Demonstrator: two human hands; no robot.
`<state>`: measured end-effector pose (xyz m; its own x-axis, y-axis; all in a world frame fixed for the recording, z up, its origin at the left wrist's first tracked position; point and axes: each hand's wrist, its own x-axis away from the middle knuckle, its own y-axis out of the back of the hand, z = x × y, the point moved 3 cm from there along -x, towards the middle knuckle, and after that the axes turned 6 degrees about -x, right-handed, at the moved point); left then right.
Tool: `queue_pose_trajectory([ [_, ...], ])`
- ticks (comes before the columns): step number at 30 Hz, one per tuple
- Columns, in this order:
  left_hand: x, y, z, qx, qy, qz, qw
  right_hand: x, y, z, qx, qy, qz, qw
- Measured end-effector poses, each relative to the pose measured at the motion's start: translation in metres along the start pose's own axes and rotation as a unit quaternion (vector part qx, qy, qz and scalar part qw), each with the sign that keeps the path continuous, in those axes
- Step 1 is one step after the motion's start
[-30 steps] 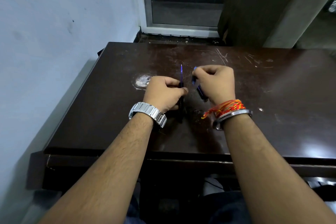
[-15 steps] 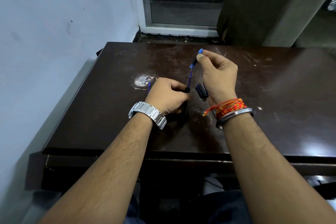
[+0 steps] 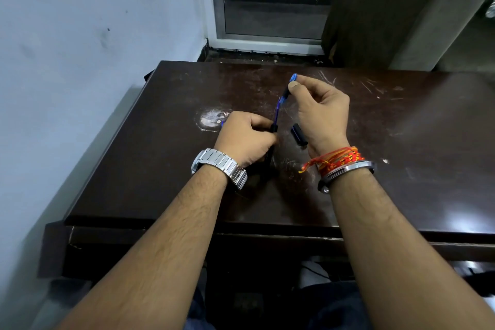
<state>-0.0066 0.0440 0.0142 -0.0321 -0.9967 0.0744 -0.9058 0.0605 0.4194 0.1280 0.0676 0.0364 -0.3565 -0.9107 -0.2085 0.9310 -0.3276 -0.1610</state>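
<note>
Two hands are seen: one left hand (image 3: 245, 139) and one right hand (image 3: 322, 112). Three pen parts are counted: one thin blue refill (image 3: 279, 108), one black barrel (image 3: 273, 128) and one short black piece (image 3: 299, 135). On the wrists, one metal watch (image 3: 218, 166), one steel bangle (image 3: 348, 172) and one bundle of orange threads (image 3: 334, 158) are counted. One dark surface (image 3: 415, 142) is seen, and on it one pale worn spot (image 3: 211, 119).

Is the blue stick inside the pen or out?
Partly out: right hand pinches the refill above the barrel gripped by left hand.
</note>
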Motion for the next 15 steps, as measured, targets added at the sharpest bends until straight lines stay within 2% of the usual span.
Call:
queue_pose_trajectory([
  [4,-0.0016,-0.0016,0.002,-0.002,0.003,0.001,1.0,-0.0001,-0.0005,0.0027,-0.027,0.02,-0.013,0.999],
  [15,-0.0083,-0.0019,0.0087,-0.042,-0.005,-0.004,0.999,-0.0006,0.0002,0.0005,0.006,0.027,-0.007,1.0],
])
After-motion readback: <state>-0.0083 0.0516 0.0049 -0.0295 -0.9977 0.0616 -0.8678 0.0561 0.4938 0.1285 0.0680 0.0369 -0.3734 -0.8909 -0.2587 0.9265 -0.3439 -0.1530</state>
